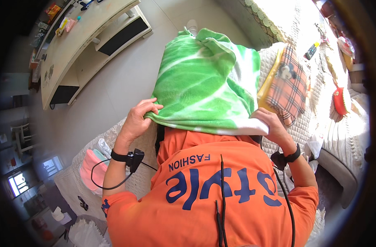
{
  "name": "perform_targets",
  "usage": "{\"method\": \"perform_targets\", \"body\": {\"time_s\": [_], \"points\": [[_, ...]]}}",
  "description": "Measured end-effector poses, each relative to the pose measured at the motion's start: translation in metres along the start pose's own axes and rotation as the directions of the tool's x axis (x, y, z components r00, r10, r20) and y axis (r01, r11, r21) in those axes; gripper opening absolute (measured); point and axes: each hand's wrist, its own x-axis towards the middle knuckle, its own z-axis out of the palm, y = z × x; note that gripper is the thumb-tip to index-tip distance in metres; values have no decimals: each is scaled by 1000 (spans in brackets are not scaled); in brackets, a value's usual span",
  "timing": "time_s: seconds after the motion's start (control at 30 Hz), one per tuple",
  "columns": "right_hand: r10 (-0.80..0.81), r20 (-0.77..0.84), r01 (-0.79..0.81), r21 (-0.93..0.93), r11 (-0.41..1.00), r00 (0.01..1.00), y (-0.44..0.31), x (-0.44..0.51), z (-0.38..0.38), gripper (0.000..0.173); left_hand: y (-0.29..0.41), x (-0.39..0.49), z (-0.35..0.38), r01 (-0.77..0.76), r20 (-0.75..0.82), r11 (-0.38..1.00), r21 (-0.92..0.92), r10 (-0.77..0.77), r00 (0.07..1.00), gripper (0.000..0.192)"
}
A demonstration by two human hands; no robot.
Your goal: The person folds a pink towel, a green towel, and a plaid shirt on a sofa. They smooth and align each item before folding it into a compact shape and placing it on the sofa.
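Observation:
A green and white fleece blanket (200,83) lies spread over my lap, its far part bunched in loose folds. My left hand (143,114) pinches its near left corner, with the thumb under the cloth and fingers above. At the near right corner, my right hand (265,120) grips the white edge; part of its fingers is hidden by the cloth. Between the hands the near edge is doubled and runs across just in front of my orange shirt. Right of the blanket, a folded plaid cloth with a cartoon mouse print (288,83) rests on the sofa by a yellow fabric edge.
A curved cream table (83,40) with dark panels stands at the upper left. Pink cloth (90,169) lies on the quilted sofa cover at my left. Further right are a red pouch (340,100) and a dark remote control (311,52). Cables hang from my wrist devices.

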Motion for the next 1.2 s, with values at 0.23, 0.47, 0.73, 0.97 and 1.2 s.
{"method": "perform_targets", "body": {"time_s": [0.23,0.47,0.73,0.97,1.2], "points": [[65,371,-242,454,858,926,25,-3,-56,56,-15,-14,13,-143,-82,990,-2,143,986,19],[279,65,-274,489,828,958,31,57,-35,58,-1,0,41,-340,-17,921,191,350,937,52],[303,103,-318,172,932,947,48,80,-5,56,-3,-7,42,-323,-52,918,231,343,938,49],[388,208,-440,367,820,898,31,67,7,48,23,8,35,-275,-63,961,-37,273,960,22],[375,407,-513,822,249,833,31,67,21,42,61,75,55,-487,-13,871,-55,487,873,12]]}}
